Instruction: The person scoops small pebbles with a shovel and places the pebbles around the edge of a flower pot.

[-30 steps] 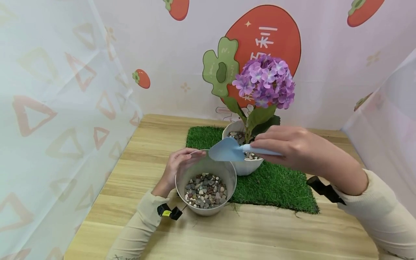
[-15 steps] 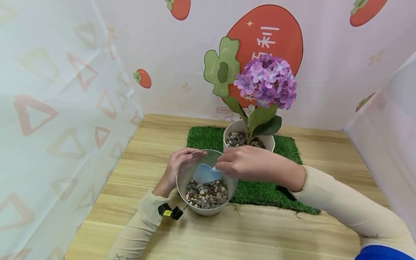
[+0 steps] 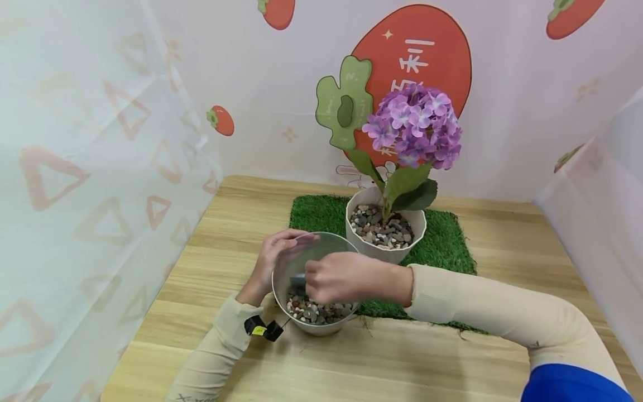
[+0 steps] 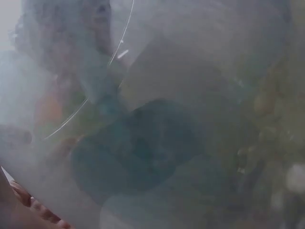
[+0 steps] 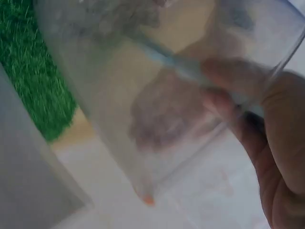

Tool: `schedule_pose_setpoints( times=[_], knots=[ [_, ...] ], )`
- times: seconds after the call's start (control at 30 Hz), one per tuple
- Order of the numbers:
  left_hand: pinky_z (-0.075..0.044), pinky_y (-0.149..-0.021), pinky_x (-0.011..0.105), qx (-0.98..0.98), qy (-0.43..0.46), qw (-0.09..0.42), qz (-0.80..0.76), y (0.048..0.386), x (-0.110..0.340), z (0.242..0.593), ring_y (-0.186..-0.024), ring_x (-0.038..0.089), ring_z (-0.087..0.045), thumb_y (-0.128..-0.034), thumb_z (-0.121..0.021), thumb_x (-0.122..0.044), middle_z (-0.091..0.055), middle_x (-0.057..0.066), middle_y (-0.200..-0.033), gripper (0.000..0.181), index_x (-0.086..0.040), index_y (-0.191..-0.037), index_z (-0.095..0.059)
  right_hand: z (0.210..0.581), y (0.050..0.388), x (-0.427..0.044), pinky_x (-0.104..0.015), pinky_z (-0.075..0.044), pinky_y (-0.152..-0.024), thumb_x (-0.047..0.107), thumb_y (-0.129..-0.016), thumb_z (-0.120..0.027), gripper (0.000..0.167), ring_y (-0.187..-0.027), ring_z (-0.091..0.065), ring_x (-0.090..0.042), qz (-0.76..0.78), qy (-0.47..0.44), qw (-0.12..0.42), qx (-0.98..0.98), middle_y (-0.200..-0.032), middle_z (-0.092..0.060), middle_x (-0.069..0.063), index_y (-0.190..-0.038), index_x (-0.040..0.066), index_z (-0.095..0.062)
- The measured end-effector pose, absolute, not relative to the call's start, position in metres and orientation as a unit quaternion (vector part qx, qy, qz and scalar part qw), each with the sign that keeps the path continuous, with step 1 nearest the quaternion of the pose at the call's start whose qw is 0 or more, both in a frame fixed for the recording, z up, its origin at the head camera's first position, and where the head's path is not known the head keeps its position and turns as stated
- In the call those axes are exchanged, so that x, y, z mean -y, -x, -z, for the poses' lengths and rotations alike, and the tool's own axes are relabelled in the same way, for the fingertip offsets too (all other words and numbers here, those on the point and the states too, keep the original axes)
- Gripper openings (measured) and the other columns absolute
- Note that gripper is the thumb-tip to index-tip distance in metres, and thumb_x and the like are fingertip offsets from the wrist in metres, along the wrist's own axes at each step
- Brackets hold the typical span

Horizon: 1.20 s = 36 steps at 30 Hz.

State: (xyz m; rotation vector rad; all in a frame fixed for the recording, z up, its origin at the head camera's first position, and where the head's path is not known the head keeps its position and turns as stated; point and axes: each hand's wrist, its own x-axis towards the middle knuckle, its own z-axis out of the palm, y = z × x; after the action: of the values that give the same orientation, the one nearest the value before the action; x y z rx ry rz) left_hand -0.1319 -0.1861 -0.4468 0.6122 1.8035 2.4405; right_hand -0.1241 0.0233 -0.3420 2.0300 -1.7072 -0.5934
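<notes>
A translucent bucket [image 3: 321,330] with pebbles [image 3: 313,312] at its bottom stands at the table's middle. My left hand [image 3: 268,262] holds it by the left side, fingers round the wall just below the rim. My right hand [image 3: 344,279] is over the bucket's mouth and reaches inside, gripping a light blue trowel [image 3: 298,279]. In the right wrist view the trowel's handle [image 5: 188,69] shows blurred through the wall, pointing at the stones. The left wrist view shows the trowel's blade [image 4: 143,148] as a dark shape through the bucket.
Behind the bucket, a white pot [image 3: 389,254] with pebbles and a purple hydrangea [image 3: 414,125] stands on artificial grass [image 3: 447,251]. The wooden table [image 3: 241,201] is bounded by printed cloth walls at the left, back and right.
My right hand has swung left and down from above the pot into the bucket, carrying the trowel to the pebbles. The pot's pebbles are uncovered again. My left hand stays put.
</notes>
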Motion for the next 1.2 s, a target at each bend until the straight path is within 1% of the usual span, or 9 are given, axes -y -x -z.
schedule_pose_setpoints(
  times=[0.1,0.2,0.3,0.4,0.5,0.63,0.8,1.07,1.2],
  knots=[
    [-0.055,-0.114,0.032,-0.580,-0.197,0.015,-0.790,0.132,0.187,0.446,-0.121,0.020,-0.074,-0.1054,-0.043,-0.008,-0.080,0.004,-0.123,0.035,0.007,-0.125,-0.067,0.348,0.118,-0.021,-0.016,-0.056,-0.060,0.014,-0.096,-0.068,0.017,-0.076,-0.063,-0.008,0.203,-0.749,0.200,0.598,-0.082,-0.074,0.011,-0.085,0.024,-0.076],
    [-0.056,-0.114,0.033,-0.581,-0.202,0.009,-0.788,0.133,0.185,0.447,-0.121,0.020,-0.074,-0.1050,-0.042,-0.007,-0.080,0.004,-0.122,0.035,0.006,-0.124,-0.068,0.349,0.121,-0.027,-0.016,-0.056,-0.063,0.012,-0.094,-0.071,0.014,-0.078,-0.064,-0.009,0.162,-0.752,0.146,0.623,-0.083,-0.074,0.011,-0.086,0.022,-0.076],
    [-0.056,-0.113,0.034,-0.592,-0.205,0.003,-0.779,0.133,0.182,0.448,-0.120,0.020,-0.075,-0.1045,-0.042,-0.006,-0.080,0.004,-0.121,0.036,0.010,-0.124,-0.067,0.349,0.130,-0.035,-0.014,-0.054,-0.065,0.006,-0.089,-0.075,0.013,-0.077,-0.065,-0.009,0.086,-0.740,0.062,0.664,-0.080,-0.073,0.009,-0.085,0.018,-0.075],
    [-0.057,-0.112,0.034,-0.597,-0.204,-0.010,-0.776,0.133,0.182,0.447,-0.118,0.020,-0.075,-0.1036,-0.042,-0.006,-0.080,0.006,-0.120,0.037,0.017,-0.124,-0.063,0.351,0.136,-0.039,-0.011,-0.053,-0.065,0.004,-0.091,-0.075,0.013,-0.072,-0.065,-0.010,0.009,-0.714,-0.008,0.700,-0.076,-0.071,0.005,-0.082,0.014,-0.074],
    [-0.057,-0.111,0.034,-0.591,-0.202,-0.018,-0.781,0.134,0.183,0.446,-0.116,0.021,-0.076,-0.1032,-0.042,-0.004,-0.080,0.008,-0.119,0.037,0.019,-0.123,-0.063,0.352,0.140,-0.042,-0.008,-0.055,-0.068,0.006,-0.093,-0.076,0.009,-0.073,-0.069,-0.009,-0.064,-0.675,-0.070,0.732,-0.080,-0.075,0.002,-0.086,0.011,-0.076],
    [-0.057,-0.112,0.035,-0.576,-0.205,-0.007,-0.792,0.134,0.184,0.446,-0.116,0.021,-0.076,-0.1024,-0.042,-0.002,-0.080,0.008,-0.118,0.035,0.013,-0.122,-0.067,0.357,0.144,-0.046,-0.006,-0.055,-0.068,0.009,-0.093,-0.078,0.004,-0.073,-0.072,-0.002,-0.139,-0.642,-0.118,0.745,-0.087,-0.080,0.002,-0.091,0.011,-0.079],
    [-0.057,-0.112,0.035,-0.566,-0.207,0.014,-0.798,0.132,0.185,0.446,-0.117,0.021,-0.076,-0.1027,-0.040,-0.002,-0.080,0.007,-0.119,0.035,0.000,-0.121,-0.071,0.360,0.144,-0.054,-0.007,-0.050,-0.053,0.008,-0.091,-0.078,0.011,-0.059,-0.062,0.010,-0.215,-0.587,-0.171,0.762,-0.094,-0.083,-0.001,-0.101,0.008,-0.082],
    [-0.056,-0.113,0.034,-0.563,-0.205,0.020,-0.800,0.132,0.183,0.445,-0.118,0.020,-0.076,-0.1032,-0.042,-0.005,-0.080,0.005,-0.119,0.034,-0.003,-0.120,-0.071,0.358,0.143,-0.064,-0.010,-0.050,-0.050,0.011,-0.091,-0.080,0.016,-0.057,-0.055,0.013,-0.233,-0.567,-0.164,0.773,-0.097,-0.083,-0.003,-0.107,0.008,-0.082],
    [-0.057,-0.112,0.033,-0.568,-0.211,0.018,-0.795,0.133,0.183,0.446,-0.117,0.019,-0.076,-0.1024,-0.042,-0.003,-0.080,0.005,-0.118,0.034,-0.002,-0.120,-0.071,0.357,0.144,-0.069,-0.011,-0.048,-0.047,0.012,-0.090,-0.080,0.015,-0.056,-0.051,0.013,-0.263,-0.560,-0.156,0.770,-0.091,-0.083,0.000,-0.105,0.008,-0.083]
  ],
)
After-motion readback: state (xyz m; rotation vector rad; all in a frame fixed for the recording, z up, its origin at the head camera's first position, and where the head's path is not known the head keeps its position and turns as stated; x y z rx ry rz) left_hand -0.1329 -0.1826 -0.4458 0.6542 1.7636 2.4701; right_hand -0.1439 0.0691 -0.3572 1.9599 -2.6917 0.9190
